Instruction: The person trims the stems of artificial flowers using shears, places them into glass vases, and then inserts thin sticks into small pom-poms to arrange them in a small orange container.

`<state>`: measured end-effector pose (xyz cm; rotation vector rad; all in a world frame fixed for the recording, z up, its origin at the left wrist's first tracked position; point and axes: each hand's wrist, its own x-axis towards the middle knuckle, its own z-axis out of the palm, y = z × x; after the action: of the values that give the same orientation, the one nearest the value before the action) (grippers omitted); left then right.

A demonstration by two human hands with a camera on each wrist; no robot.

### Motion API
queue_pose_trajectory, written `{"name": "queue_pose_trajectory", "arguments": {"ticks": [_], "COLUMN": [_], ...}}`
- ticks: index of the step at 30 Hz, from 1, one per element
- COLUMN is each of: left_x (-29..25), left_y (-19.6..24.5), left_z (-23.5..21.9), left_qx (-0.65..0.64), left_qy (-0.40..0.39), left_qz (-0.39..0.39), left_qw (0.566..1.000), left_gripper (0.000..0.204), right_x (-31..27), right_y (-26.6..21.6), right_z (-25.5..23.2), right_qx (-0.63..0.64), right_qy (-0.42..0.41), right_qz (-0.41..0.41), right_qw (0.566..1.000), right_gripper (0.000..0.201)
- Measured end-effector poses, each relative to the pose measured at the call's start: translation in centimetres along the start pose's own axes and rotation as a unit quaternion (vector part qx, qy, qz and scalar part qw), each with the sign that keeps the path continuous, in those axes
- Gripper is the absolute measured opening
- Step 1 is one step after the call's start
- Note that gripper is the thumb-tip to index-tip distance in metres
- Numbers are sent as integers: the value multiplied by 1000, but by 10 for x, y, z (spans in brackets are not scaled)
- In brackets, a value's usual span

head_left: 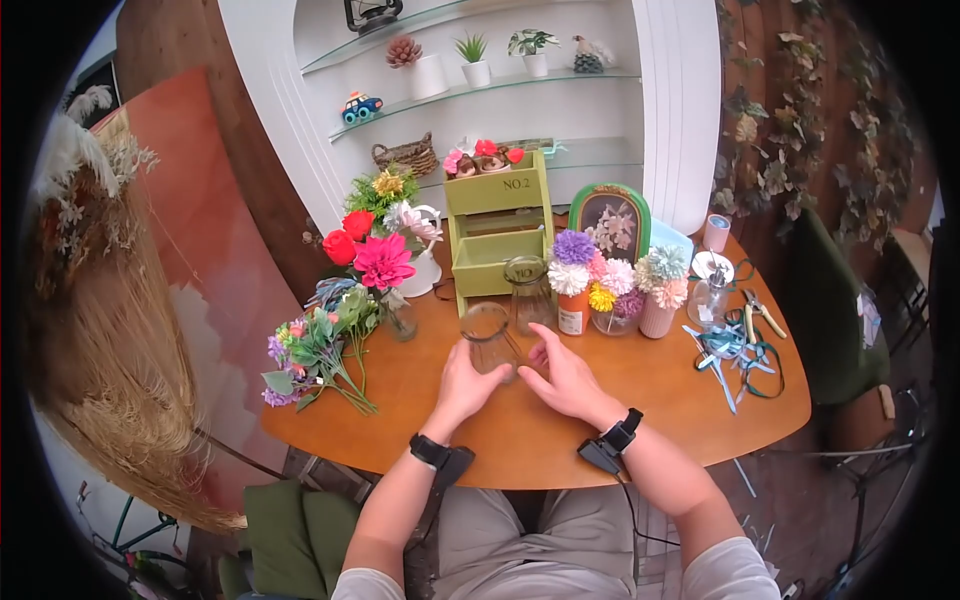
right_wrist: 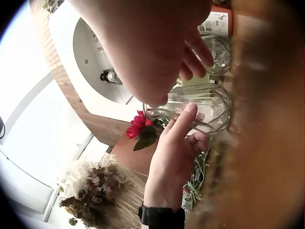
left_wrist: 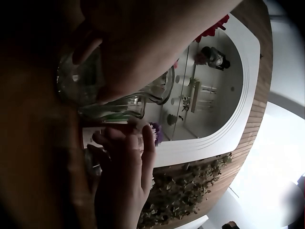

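Observation:
A clear glass vase (head_left: 492,350) stands upright on the table in front of the person. My left hand (head_left: 469,386) holds its left side, and in the right wrist view the thumb of that left hand (right_wrist: 172,151) lies against the ribbed vase (right_wrist: 214,107). On the other side, my right hand (head_left: 568,378) is beside the vase with spread, relaxed fingers and holds nothing. The left wrist view shows that right hand (left_wrist: 125,167) apart from the glass. A second glass vase (head_left: 529,300) is just behind the first.
Loose artificial flowers (head_left: 325,345) lie at left, near a vase with red and pink flowers (head_left: 384,262). Behind are a green box stand (head_left: 497,198) and pompom flowers (head_left: 573,247). Pliers (head_left: 762,315) and ribbons (head_left: 733,350) lie at right.

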<state>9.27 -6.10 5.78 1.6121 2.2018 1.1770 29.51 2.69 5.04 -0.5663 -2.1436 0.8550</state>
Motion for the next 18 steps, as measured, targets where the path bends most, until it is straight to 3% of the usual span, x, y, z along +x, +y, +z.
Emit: {"name": "queue_pose_trajectory", "arguments": {"ticks": [7,11,18], "left_x": [68,85,92], "left_y": [-45,-29,-27], "left_z": [20,28,39], "left_qx": [18,9,1], "left_qy": [79,75,87], "left_qz": [-28,-65,-79], "left_qw": [996,995,993], "left_gripper": [84,92,97], "right_x": [-2,-1,0], "right_y": [-1,11,6], "right_z": [-6,-5,-7], "right_qx": [-79,-123,-96], "right_qy": [-89,-167,-175], "right_qz": [30,19,14], "right_qw": [992,978,980], "right_gripper": [66,63,61]}}
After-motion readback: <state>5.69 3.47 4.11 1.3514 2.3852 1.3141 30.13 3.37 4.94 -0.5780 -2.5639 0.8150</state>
